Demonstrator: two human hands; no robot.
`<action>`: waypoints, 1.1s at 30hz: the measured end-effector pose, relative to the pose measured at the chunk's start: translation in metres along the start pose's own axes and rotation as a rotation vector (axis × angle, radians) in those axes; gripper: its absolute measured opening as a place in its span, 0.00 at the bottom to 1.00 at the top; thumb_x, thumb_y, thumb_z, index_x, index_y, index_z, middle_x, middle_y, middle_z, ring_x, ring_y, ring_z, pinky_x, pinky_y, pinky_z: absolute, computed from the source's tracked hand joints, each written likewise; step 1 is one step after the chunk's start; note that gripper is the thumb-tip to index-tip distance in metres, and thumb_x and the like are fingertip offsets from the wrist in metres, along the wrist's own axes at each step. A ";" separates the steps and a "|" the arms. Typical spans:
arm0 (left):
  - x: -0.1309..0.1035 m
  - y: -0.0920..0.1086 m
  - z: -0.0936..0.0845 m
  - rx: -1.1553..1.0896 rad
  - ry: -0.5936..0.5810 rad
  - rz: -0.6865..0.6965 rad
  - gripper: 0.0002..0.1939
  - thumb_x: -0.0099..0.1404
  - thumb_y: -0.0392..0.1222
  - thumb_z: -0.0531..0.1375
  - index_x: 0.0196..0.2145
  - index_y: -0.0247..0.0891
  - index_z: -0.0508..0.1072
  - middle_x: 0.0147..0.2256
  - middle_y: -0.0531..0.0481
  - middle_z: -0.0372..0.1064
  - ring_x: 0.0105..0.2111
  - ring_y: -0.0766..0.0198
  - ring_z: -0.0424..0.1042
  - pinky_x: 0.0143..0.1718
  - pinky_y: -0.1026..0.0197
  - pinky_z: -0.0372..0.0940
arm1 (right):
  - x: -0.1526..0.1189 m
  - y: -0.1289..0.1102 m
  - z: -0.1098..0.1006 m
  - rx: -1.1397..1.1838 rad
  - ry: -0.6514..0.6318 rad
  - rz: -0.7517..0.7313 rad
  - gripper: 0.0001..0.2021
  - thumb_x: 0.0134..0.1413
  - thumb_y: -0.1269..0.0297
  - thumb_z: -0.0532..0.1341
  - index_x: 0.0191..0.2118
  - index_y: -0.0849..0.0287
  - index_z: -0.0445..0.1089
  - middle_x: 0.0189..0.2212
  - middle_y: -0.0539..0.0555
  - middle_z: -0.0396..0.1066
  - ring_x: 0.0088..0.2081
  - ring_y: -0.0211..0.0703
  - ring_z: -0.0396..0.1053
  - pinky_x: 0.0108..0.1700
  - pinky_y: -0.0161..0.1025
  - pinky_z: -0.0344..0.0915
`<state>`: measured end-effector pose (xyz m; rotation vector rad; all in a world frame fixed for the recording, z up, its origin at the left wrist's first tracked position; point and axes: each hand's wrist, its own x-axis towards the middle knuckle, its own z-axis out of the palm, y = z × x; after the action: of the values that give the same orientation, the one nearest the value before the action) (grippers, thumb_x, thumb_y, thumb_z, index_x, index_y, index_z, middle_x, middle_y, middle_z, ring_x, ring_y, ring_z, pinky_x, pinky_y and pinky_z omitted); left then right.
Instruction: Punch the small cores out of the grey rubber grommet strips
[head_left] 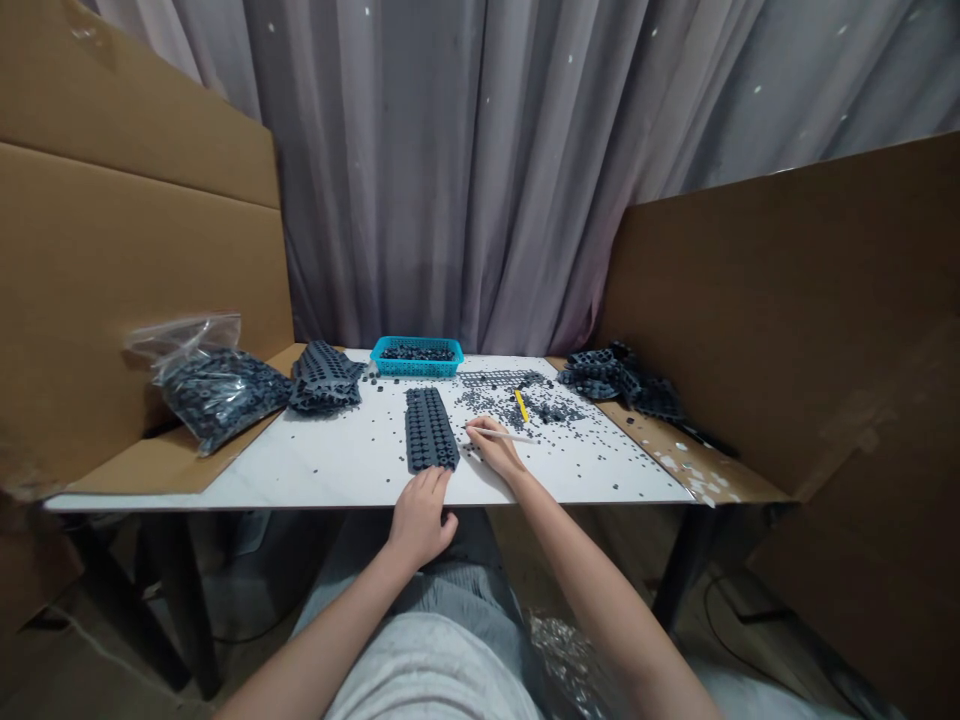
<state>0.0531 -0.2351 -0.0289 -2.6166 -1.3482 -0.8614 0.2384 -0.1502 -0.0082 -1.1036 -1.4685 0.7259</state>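
Observation:
A dark rubbery sheet [430,432] with rows of raised round shapes lies lengthwise on the white table. My left hand [421,515] rests at its near end, fingers laid over the edge and the thumb apart. Just right of the sheet, my right hand [493,448] is closed on a slim white pen-like stick [517,437], one end of which sticks out to the right. The other end, by my fingertips, is too small to make out. Many tiny dark pieces [487,405] are scattered beyond my right hand, around a yellow strip [521,405].
A blue basket [418,370] of dark pieces stands at the back. To the left are a stack of dark sheets [325,378] and a filled plastic bag [217,395]. More dark sheets [619,378] pile up at right. Cardboard walls [780,320] flank the table [300,470].

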 end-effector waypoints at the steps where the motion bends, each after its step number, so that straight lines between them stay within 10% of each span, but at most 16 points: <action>1: 0.001 0.000 -0.003 -0.006 -0.003 0.000 0.26 0.53 0.34 0.56 0.52 0.32 0.66 0.48 0.38 0.66 0.49 0.48 0.64 0.50 0.50 0.59 | 0.000 0.000 0.000 0.014 -0.001 0.023 0.10 0.47 0.55 0.63 0.29 0.58 0.70 0.22 0.50 0.69 0.25 0.39 0.66 0.30 0.37 0.63; 13: 0.028 -0.032 -0.031 -0.169 -0.144 0.058 0.14 0.61 0.42 0.60 0.45 0.40 0.71 0.41 0.47 0.70 0.41 0.56 0.69 0.45 0.54 0.63 | -0.002 -0.001 0.002 0.110 -0.080 0.155 0.08 0.41 0.60 0.67 0.26 0.59 0.73 0.21 0.51 0.72 0.22 0.37 0.65 0.25 0.35 0.60; 21: 0.106 -0.084 0.001 -0.216 -0.285 -0.022 0.14 0.68 0.44 0.58 0.49 0.37 0.68 0.48 0.44 0.66 0.42 0.58 0.70 0.42 0.51 0.68 | 0.003 -0.003 0.001 0.142 -0.245 0.107 0.06 0.45 0.62 0.65 0.26 0.58 0.70 0.35 0.54 0.76 0.32 0.39 0.69 0.35 0.37 0.64; 33: 0.104 -0.093 0.019 -0.220 -0.317 0.034 0.15 0.68 0.44 0.58 0.50 0.36 0.67 0.49 0.44 0.65 0.44 0.56 0.70 0.43 0.49 0.67 | 0.000 0.003 0.000 0.119 -0.319 0.075 0.10 0.46 0.58 0.66 0.27 0.58 0.68 0.36 0.56 0.77 0.37 0.44 0.72 0.40 0.41 0.66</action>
<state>0.0378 -0.0968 -0.0083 -3.0420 -1.3356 -0.6431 0.2393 -0.1488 -0.0102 -0.9876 -1.6325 1.0667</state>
